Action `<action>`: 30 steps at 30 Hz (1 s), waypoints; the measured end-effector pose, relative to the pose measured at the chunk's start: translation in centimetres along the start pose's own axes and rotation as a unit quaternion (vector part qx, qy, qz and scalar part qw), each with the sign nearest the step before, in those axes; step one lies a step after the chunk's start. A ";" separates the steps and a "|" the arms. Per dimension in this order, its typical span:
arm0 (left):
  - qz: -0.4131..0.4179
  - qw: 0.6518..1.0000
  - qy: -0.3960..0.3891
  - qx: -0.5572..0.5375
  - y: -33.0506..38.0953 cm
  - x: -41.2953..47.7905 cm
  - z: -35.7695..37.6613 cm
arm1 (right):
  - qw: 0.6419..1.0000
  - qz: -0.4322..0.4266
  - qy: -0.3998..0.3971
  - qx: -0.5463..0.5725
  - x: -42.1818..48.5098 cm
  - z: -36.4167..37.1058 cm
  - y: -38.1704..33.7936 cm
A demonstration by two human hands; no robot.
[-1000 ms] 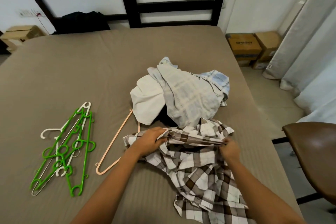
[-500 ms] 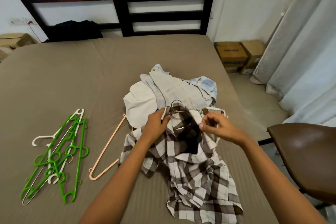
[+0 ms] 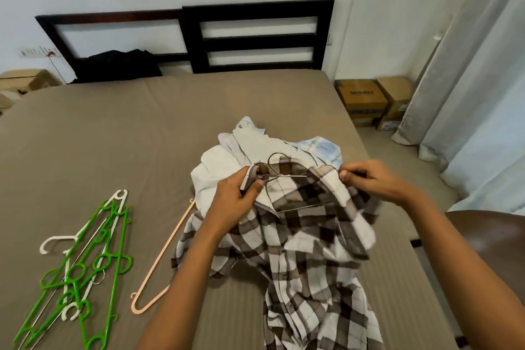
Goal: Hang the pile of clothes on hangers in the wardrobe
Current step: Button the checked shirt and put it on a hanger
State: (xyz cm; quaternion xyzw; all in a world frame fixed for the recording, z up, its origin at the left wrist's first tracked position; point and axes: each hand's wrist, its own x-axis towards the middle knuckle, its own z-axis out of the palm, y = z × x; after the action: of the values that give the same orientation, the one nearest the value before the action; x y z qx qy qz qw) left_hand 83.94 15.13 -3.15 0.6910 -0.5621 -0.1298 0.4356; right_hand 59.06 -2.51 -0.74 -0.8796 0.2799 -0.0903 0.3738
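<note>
A brown and white checked shirt is held up over the bed with its collar spread. Inside the collar sits a metal wire hanger, its hook sticking out above the neck. My left hand grips the left side of the collar together with the hanger. My right hand pinches the right side of the collar. Behind the shirt lies the pile of clothes, white and pale blue checked. The wardrobe is not in view.
Green and white hangers lie in a heap at the left of the brown bed, a peach hanger beside them. A dark garment sits by the headboard. Cardboard boxes, curtains and a brown chair stand right.
The shirt was bunched low between both hands; it has been lifted and its collar opened around the wire hanger. My right hand moved out to the right along the collar.
</note>
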 end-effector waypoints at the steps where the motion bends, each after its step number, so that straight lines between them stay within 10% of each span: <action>1: 0.009 1.000 0.000 0.002 0.1 0.5 -0.1 | 1.000 0.010 -0.013 0.022 0.7 -1.0 -0.4; 10: -0.101 0.994 -0.034 0.024 -7.5 11.8 7.3 | 0.926 0.189 0.193 -0.264 15.7 1.9 4.1; 14: -0.151 0.986 -0.036 0.056 -11.1 13.8 10.3 | 0.936 0.316 0.141 -0.066 17.5 5.5 8.1; 20: -0.178 0.983 -0.012 0.037 -13.7 13.6 11.3 | 0.838 0.530 0.056 0.115 11.9 11.2 11.7; 25: -0.239 0.963 0.119 0.028 -12.3 11.7 12.9 | 0.645 0.512 0.232 0.517 11.4 16.6 12.8; 30: -0.394 0.866 0.244 -0.186 -9.2 7.4 15.8 | 0.714 0.388 0.406 0.419 11.6 16.3 8.7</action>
State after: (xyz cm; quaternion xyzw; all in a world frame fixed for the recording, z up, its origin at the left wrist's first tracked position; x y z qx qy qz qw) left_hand 81.95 1.27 -17.00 0.7709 -0.0839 -0.2202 0.5918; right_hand 70.90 -4.03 -18.97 -0.3260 0.6548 -0.3941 0.5565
